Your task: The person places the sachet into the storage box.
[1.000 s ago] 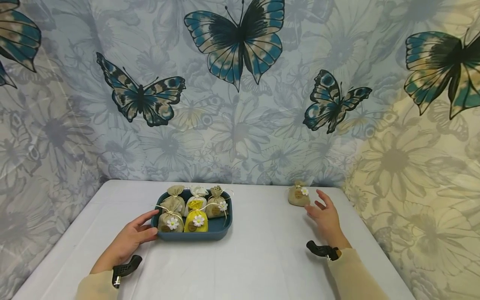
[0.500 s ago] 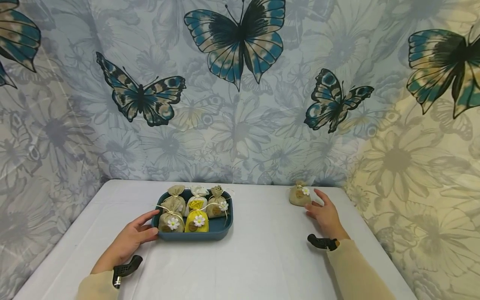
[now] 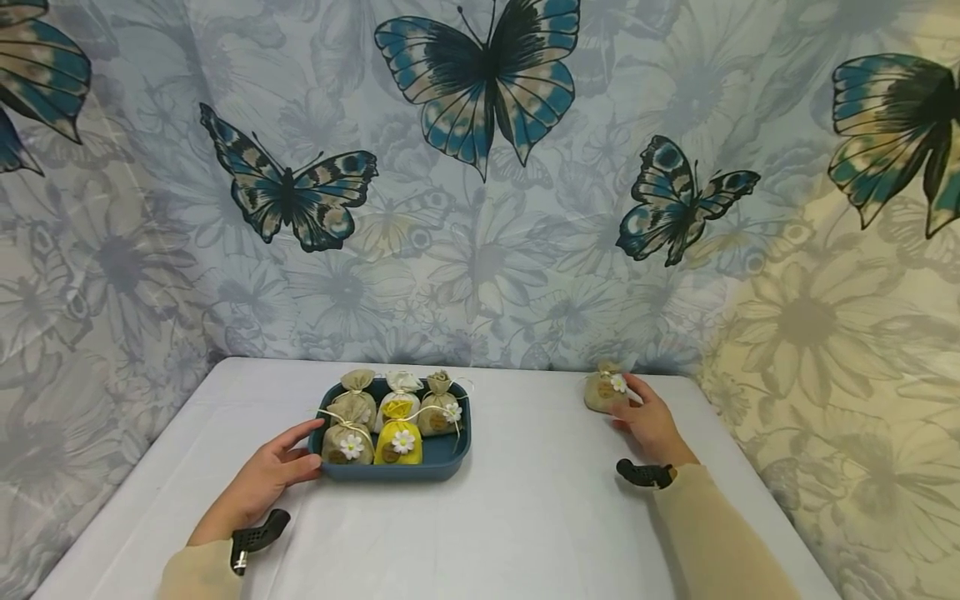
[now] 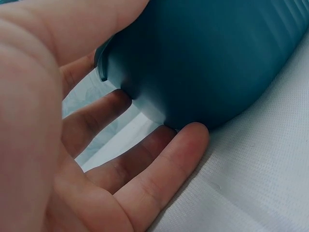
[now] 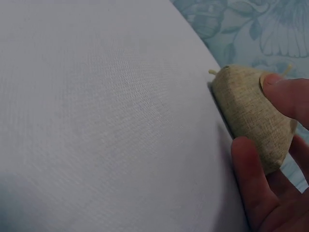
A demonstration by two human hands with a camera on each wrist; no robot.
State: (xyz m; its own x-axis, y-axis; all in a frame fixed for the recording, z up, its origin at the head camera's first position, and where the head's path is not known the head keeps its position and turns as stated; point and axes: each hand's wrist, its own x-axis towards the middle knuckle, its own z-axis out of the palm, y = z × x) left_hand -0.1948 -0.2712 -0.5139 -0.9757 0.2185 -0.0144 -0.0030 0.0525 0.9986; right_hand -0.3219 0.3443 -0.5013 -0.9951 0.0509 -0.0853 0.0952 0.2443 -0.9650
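At the far right of the table, my right hand [image 3: 651, 423] holds a beige drawstring pouch [image 3: 600, 395] with a white flower on it. The right wrist view shows the thumb pressed on the pouch's cloth side [image 5: 251, 104] and fingers around its lower end. On the left, my left hand [image 3: 268, 477] rests against the left end of a blue tray [image 3: 397, 472]. Its fingers, loosely extended, touch the tray's outer wall [image 4: 203, 63] in the left wrist view. Several pouches stand in the tray: beige ones [image 3: 349, 446], a white one [image 3: 405, 385] and a yellow one [image 3: 399, 442].
A white cloth [image 3: 517, 517] covers the table. Behind it hangs a curtain [image 3: 480, 292] printed with butterflies and flowers, close to the table's back edge. Bare tray floor [image 3: 444, 452] shows at the front right corner.
My right hand has moved in on the beige pouch, and its fingers have closed around it. The left hand stays at the tray. The whole view has shifted slightly.
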